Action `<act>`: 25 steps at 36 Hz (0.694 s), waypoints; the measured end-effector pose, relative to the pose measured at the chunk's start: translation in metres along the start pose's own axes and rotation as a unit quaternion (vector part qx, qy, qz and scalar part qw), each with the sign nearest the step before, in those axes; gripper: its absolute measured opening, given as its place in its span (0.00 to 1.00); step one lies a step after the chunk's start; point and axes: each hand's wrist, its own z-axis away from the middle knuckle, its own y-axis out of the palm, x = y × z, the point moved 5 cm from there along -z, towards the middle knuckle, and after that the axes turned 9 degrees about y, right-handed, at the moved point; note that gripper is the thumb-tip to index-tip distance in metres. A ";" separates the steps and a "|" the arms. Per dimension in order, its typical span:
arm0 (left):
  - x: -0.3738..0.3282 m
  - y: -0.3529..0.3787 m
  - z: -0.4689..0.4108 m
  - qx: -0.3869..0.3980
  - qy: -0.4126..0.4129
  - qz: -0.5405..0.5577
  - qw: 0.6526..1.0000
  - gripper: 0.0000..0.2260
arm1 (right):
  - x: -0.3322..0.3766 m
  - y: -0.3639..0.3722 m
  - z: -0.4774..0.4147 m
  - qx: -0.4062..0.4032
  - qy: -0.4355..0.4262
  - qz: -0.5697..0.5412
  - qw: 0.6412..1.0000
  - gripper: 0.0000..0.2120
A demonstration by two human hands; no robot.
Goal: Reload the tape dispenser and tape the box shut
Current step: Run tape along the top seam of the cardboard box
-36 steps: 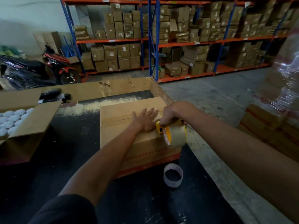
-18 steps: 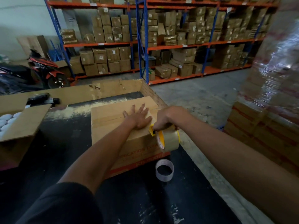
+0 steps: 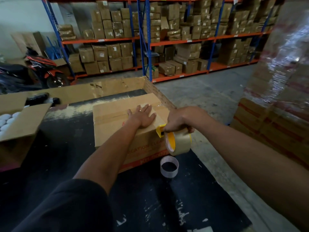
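A brown cardboard box (image 3: pixel 113 124) with red print on its near side stands on a black table top (image 3: pixel 66 148), its flaps closed. My left hand (image 3: pixel 142 117) lies flat, fingers spread, on the box top over a shiny strip of tape. My right hand (image 3: pixel 179 119) grips the yellow tape dispenser (image 3: pixel 177 142) with a roll of clear-brown tape, held at the box's near right top edge. An empty white tape core (image 3: pixel 169 166) rests on the table just in front of the box.
An open carton (image 3: pixel 25 121) of white round items sits at the left. A cardboard wall (image 3: pixel 103 87) lines the table's far edge. Shrink-wrapped stacked boxes (image 3: pixel 275 106) rise at the right. Shelves of cartons (image 3: pixel 167 39) and a motorbike (image 3: pixel 38 69) stand behind.
The dispenser has come toward me along the box top to its near right edge and hangs lower over the side. My left hand stays flat on the top.
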 end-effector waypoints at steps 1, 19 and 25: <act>0.000 0.000 0.000 -0.002 0.001 0.001 1.000 0.32 | 0.000 0.001 0.000 -0.004 -0.002 -0.002 1.000 0.23; 0.006 -0.005 0.001 -0.035 0.010 -0.030 0.999 0.33 | 0.005 0.009 -0.024 -0.008 -0.007 -0.019 1.000 0.20; 0.005 -0.006 0.002 -0.041 0.007 -0.022 0.999 0.33 | -0.001 0.010 -0.037 0.014 -0.013 -0.083 0.996 0.16</act>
